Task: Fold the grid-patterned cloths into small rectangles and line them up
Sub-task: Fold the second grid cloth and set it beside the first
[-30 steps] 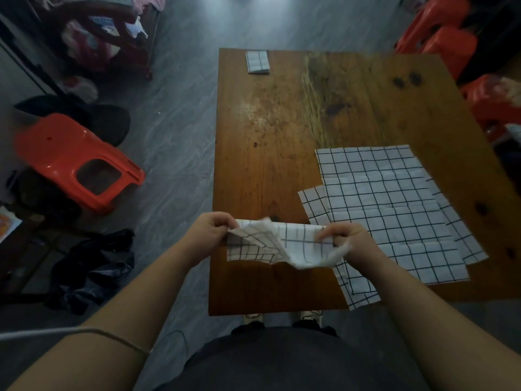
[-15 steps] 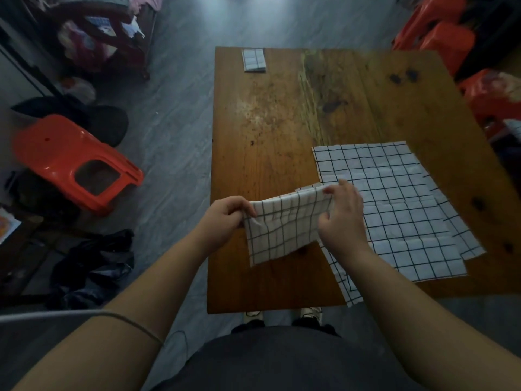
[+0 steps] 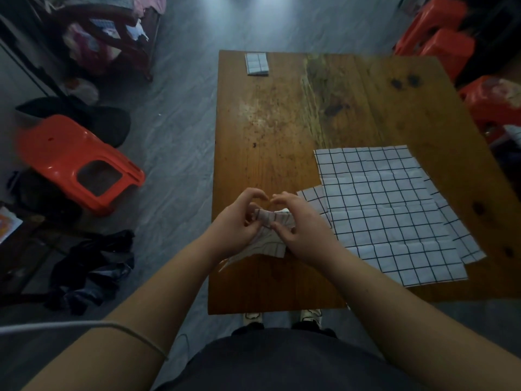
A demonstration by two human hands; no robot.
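Note:
A white cloth with a black grid (image 3: 272, 235) is bunched small between both hands, above the near left part of the wooden table (image 3: 282, 131). My left hand (image 3: 239, 221) grips its left side and my right hand (image 3: 298, 224) pinches its right side; most of it is hidden by my fingers. A pile of unfolded grid cloths (image 3: 386, 210) lies flat on the table to the right of my hands. One folded small grid rectangle (image 3: 256, 64) sits at the far left corner of the table.
An orange plastic stool (image 3: 76, 162) lies tipped on the floor at the left, with dark clothes (image 3: 93, 266) near it. More orange stools (image 3: 445, 35) stand at the far right. The table's near edge is just ahead of my shoes.
The cloth hung spread between my hands half a second ago; my hands have since come together and the cloth is now gathered small between them.

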